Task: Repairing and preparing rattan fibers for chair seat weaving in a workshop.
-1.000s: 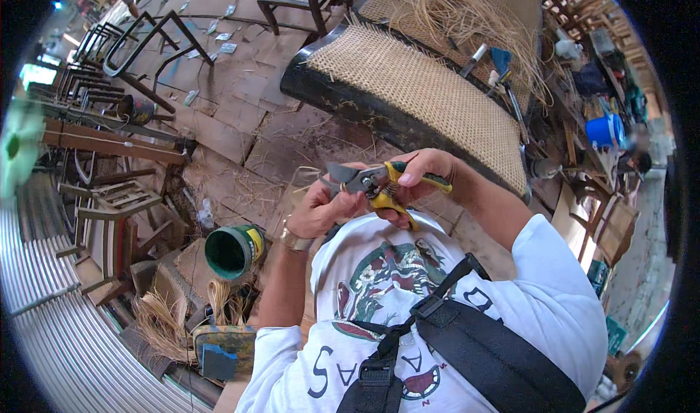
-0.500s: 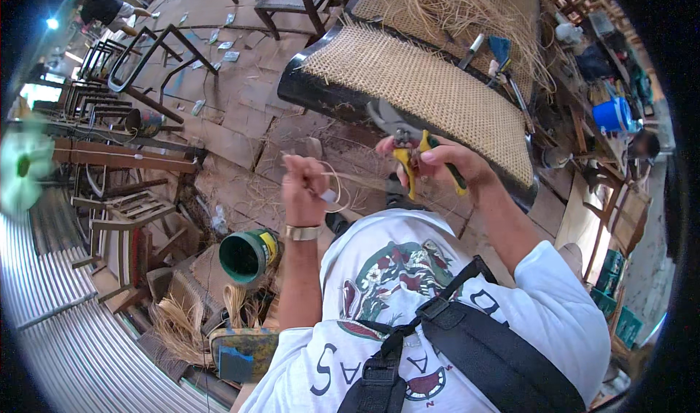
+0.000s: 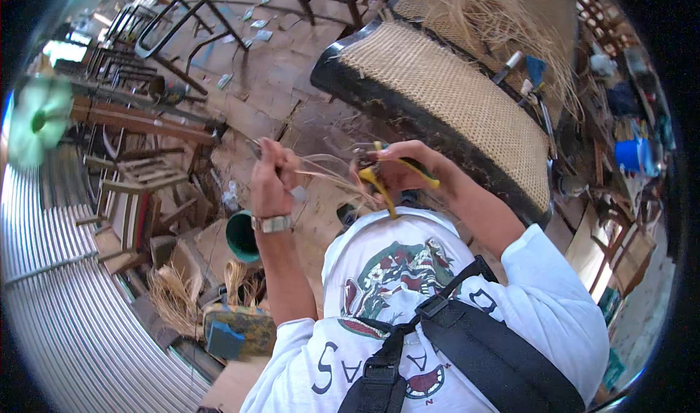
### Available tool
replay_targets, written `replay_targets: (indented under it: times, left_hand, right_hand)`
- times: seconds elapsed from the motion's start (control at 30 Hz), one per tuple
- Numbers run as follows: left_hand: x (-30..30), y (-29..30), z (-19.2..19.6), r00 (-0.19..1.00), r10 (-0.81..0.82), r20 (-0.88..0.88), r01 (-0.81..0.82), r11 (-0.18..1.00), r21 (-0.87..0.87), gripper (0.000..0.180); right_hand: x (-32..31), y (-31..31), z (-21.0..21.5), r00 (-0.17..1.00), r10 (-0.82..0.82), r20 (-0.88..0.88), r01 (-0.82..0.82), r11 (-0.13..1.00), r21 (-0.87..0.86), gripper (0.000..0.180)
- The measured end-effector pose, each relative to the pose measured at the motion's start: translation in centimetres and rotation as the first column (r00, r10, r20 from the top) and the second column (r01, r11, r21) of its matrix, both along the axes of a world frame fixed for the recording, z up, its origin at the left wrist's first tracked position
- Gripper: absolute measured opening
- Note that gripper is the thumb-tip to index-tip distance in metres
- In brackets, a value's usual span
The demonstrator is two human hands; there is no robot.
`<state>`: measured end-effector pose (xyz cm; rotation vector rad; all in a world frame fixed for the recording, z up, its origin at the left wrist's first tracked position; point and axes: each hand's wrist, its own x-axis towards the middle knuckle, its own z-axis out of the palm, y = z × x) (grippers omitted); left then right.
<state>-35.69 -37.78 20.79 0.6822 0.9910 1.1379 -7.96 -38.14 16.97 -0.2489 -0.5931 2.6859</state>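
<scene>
My left hand (image 3: 273, 176), with a metal watch at the wrist, is raised and pinches thin pale cane strands (image 3: 328, 172) that stretch across to my right hand. My right hand (image 3: 397, 168) grips yellow-handled pliers (image 3: 383, 187), jaws pointing left toward the strands. Both hands hover in front of my chest. Just beyond them lies a dark-framed seat panel with woven cane (image 3: 452, 99), tilted on the floor.
A green bucket (image 3: 242, 236) stands below my left hand, beside bundles of cane (image 3: 175, 296) and a blue-topped block (image 3: 237, 331). Stacked wooden chair frames (image 3: 138, 165) fill the left. Loose cane (image 3: 503, 19) and tools lie past the panel. A blue cup (image 3: 631, 154) sits at right.
My hands have moved apart: the left hand went left and up, drawing the strands out from the pliers. The right hand with the pliers stayed near the middle.
</scene>
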Motion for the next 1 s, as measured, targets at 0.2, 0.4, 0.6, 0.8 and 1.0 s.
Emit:
replay_targets:
  times: [0.2, 0.4, 0.6, 0.8, 1.0]
  left_hand:
    - [-7.6, -0.1, -1.9, 0.924, 0.31, 0.223, -0.313, 0.95, -0.026, 0.049]
    - [-9.0, -0.9, -3.5, 0.765, 0.554, 0.329, -0.601, 0.797, 0.054, 0.05]
    - [-5.6, 1.1, -1.9, 0.721, 0.548, 0.424, -0.626, 0.778, 0.058, 0.048]
    - [-4.4, 0.2, 0.1, 0.81, 0.251, 0.53, -0.329, 0.943, 0.055, 0.046]
    - [-5.8, -5.1, -5.3, 0.948, 0.021, 0.316, -0.002, 0.998, -0.06, 0.044]
  right_hand:
    - [2.4, 0.3, 0.4, 0.975, -0.142, 0.17, 0.14, 0.99, 0.025, 0.061]
    - [-1.0, 0.7, 1.7, 0.995, -0.026, 0.092, 0.029, 0.999, -0.028, 0.062]
    - [-8.2, 5.6, -2.7, 0.885, 0.451, 0.117, -0.447, 0.893, -0.061, 0.053]
    - [-9.9, 7.5, -0.4, 0.996, 0.056, 0.067, -0.052, 0.997, -0.049, 0.052]
    - [-9.2, 6.8, -5.1, 0.916, 0.354, -0.191, -0.399, 0.859, -0.321, 0.056]
